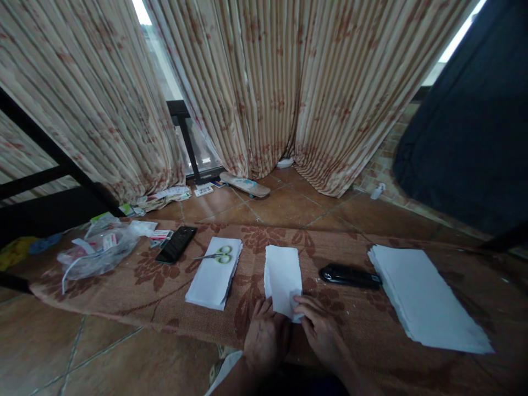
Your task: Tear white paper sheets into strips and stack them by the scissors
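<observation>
A white folded sheet of paper [282, 269] lies on the patterned cloth in front of me, its lower edge between my two hands. My left hand [264, 334] has its fingers curled at the lower left corner of the paper. At the lower right edge, the fingers of my right hand [319, 325] close on the paper, thumb side hidden. To the left, scissors [223, 254] with pale green handles rest on a stack of cut paper [210, 283]. Right of the folded sheet is a long, glossy black object [350, 276], shaped like a stapler. Its end touches a larger paper stack [429, 297].
A black phone [176, 245] and a clear plastic bag [101, 250] lie on the left of the brown cloth [152, 300]. Beyond its far edge, a skateboard [245, 185] sits on the tiled floor before long curtains [264, 82]. A dark cover [470, 121] hangs at right.
</observation>
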`<action>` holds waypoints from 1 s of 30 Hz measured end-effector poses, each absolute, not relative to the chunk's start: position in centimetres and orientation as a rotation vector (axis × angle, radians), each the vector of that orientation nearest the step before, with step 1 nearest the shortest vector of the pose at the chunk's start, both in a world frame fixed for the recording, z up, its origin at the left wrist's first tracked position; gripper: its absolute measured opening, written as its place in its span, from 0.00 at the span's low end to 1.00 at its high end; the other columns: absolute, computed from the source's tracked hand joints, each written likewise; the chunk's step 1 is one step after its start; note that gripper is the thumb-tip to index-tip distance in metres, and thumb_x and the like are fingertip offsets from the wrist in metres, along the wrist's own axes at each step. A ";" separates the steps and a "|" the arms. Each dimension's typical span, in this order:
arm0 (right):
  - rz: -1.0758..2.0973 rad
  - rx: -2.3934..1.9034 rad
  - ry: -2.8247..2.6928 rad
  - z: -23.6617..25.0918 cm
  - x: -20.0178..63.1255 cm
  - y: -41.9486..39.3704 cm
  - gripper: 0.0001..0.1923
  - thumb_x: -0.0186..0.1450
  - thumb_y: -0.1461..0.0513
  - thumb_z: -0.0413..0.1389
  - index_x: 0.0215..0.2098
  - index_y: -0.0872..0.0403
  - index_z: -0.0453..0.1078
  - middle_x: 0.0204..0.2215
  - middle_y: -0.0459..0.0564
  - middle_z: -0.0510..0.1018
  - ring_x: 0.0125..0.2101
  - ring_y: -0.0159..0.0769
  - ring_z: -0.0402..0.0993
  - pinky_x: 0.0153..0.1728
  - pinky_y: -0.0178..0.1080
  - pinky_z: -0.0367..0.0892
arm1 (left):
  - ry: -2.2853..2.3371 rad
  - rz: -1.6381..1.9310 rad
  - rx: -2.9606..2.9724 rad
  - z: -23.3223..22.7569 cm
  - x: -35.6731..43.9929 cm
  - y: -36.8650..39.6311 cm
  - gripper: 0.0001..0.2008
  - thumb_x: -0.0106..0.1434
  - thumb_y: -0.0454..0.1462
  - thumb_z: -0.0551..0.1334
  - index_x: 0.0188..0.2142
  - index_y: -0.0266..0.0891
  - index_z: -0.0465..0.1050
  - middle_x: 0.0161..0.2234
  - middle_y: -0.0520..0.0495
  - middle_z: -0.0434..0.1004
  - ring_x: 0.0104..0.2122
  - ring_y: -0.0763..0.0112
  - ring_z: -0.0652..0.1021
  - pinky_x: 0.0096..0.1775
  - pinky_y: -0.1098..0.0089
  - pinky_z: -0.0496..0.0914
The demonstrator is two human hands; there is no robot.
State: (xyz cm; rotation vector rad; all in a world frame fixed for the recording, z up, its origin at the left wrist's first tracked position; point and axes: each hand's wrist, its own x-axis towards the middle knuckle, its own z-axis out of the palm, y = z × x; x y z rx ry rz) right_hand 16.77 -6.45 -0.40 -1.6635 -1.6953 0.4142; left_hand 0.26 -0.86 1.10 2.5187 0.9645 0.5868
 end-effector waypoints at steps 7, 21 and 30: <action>0.383 -1.667 -1.721 -0.5 16.7 -6.4 0.16 0.60 0.72 0.45 0.36 0.51 0.72 0.48 0.51 0.75 0.53 0.39 0.68 0.54 0.46 0.65 | 0.942 0.584 2.533 1.5 0.2 -0.8 0.11 0.61 0.30 0.58 0.41 0.43 0.75 0.45 0.46 0.76 0.51 0.58 0.69 0.55 0.52 0.61; 0.349 -1.669 -1.699 -0.8 16.7 -6.6 0.16 0.60 0.72 0.45 0.35 0.51 0.72 0.48 0.51 0.75 0.52 0.39 0.68 0.52 0.44 0.66 | 0.932 0.644 2.526 1.4 0.2 -0.8 0.06 0.61 0.30 0.58 0.32 0.41 0.72 0.39 0.46 0.76 0.49 0.59 0.70 0.51 0.55 0.63; 0.326 -1.652 -1.744 -1.2 16.9 -6.7 0.17 0.59 0.72 0.46 0.35 0.50 0.72 0.49 0.49 0.75 0.53 0.40 0.67 0.53 0.45 0.66 | 0.944 0.655 2.513 1.0 0.2 -0.8 0.06 0.60 0.31 0.59 0.30 0.41 0.73 0.41 0.46 0.76 0.50 0.58 0.69 0.53 0.52 0.61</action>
